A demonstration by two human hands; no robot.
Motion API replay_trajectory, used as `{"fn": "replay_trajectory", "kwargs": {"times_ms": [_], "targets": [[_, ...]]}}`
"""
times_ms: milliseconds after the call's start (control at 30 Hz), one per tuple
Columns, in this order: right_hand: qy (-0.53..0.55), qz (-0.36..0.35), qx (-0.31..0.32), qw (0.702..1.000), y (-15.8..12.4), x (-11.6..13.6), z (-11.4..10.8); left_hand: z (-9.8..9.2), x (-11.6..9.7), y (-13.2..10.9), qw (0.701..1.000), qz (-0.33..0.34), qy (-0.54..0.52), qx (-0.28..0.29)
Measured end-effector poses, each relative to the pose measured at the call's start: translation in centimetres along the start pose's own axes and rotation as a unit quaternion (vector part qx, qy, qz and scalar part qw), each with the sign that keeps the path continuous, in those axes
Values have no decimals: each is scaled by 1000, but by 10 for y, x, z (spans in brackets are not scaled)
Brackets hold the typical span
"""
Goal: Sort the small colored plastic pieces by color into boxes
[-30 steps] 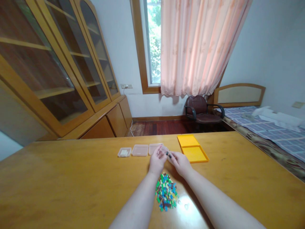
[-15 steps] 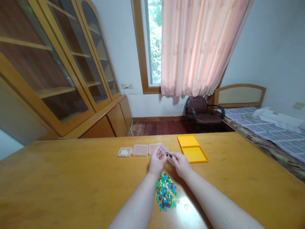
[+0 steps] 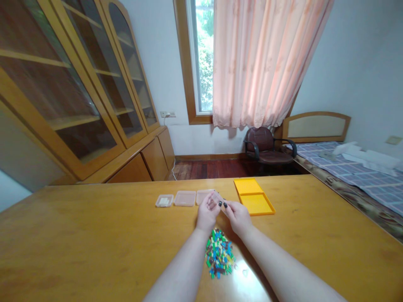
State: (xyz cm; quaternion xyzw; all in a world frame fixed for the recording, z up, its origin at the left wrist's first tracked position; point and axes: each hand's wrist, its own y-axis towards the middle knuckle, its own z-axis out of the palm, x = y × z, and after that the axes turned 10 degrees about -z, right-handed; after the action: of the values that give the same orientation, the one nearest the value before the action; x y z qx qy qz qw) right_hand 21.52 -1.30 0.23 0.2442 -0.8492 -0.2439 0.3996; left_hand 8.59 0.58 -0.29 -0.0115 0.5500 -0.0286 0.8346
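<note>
My left hand [image 3: 207, 213] and my right hand [image 3: 238, 215] meet fingertip to fingertip above the wooden table [image 3: 94, 235], both pinched together. What they pinch is too small to make out. Just below the wrists lies a pile of small coloured bricks [image 3: 219, 253], green, blue, yellow and brown. Beyond the fingers stands a row of clear plastic boxes [image 3: 184, 198], the nearest partly hidden by my left hand. An open yellow tray [image 3: 253, 196] lies to the right of my right hand.
A tall wooden glass-door cabinet [image 3: 78, 96] lines the left wall. Past the table's far edge are a dark armchair [image 3: 266, 147], a window with a pink curtain [image 3: 261, 58], and a bed [image 3: 355, 172] at the right.
The hands stay joined in the same spot; only the view has shifted very slightly.
</note>
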Motion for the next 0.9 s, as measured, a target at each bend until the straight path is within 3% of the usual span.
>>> {"fn": "replay_trajectory", "kwargs": {"times_ms": [467, 767, 900], "targets": [[-7, 10, 12, 1000, 0, 2, 1, -7, 9, 7, 1000, -1, -6, 0], [-66, 23, 11, 997, 0, -4, 2, 0, -2, -3, 1000, 5, -11, -9], [52, 86, -34, 994, 1, -16, 5, 2, -6, -5, 1000, 4, -24, -3]]}}
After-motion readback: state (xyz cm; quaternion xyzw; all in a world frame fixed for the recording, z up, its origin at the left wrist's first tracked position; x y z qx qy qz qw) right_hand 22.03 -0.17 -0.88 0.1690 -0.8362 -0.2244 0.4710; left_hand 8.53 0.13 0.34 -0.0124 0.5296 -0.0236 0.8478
